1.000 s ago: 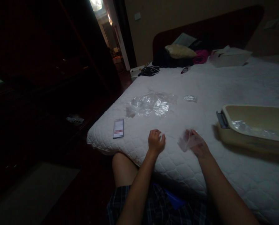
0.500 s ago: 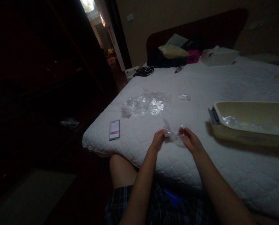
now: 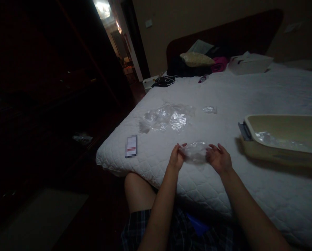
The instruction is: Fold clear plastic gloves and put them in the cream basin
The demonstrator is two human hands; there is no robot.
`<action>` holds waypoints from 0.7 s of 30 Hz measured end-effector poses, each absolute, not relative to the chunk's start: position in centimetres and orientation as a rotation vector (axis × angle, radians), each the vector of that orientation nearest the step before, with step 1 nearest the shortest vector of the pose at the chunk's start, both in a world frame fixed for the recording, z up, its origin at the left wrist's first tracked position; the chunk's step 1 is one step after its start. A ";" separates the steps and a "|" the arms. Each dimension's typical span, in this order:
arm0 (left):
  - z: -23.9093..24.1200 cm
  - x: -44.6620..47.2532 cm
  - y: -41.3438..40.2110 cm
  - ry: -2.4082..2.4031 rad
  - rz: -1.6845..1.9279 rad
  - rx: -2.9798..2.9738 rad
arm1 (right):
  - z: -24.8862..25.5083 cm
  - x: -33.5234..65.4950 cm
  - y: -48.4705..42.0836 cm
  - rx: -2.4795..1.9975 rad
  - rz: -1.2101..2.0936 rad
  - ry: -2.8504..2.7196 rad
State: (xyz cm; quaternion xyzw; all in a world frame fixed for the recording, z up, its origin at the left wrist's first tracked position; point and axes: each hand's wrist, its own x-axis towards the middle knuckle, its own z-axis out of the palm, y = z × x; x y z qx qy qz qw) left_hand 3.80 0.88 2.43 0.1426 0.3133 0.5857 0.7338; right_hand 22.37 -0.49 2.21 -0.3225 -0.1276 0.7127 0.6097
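A small clear plastic wrapper (image 3: pixel 194 152) is stretched between both of my hands just above the white quilted bed (image 3: pixel 250 101). My left hand (image 3: pixel 176 159) pinches its left end with closed fingers. My right hand (image 3: pixel 218 159) holds the right end, thumb against the film and the other fingers partly spread. Both hands hover near the bed's front edge, above my knee.
A heap of crumpled clear plastic (image 3: pixel 166 116) and a small scrap (image 3: pixel 209 109) lie farther up the bed. A small card (image 3: pixel 131 146) rests near the bed corner. A beige tub (image 3: pixel 284 139) stands to the right. Pillows, clothes and a white box (image 3: pixel 250 63) sit by the headboard.
A second ago my right hand alone held the wrapper and my left was a loose fist apart from it. The hands came together, and now both pull the wrapper out flat between them.
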 end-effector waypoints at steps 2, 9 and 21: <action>2.4 3.9 1.0 0.730 1.269 0.307 | 2.3 22.2 -0.4 -0.783 1.648 -0.321; 2.2 3.7 1.3 0.695 1.264 0.237 | 2.4 21.5 -0.5 -0.778 1.585 -0.395; 1.9 3.8 1.0 0.621 1.245 0.430 | 2.2 20.8 -1.2 -0.851 1.618 -0.613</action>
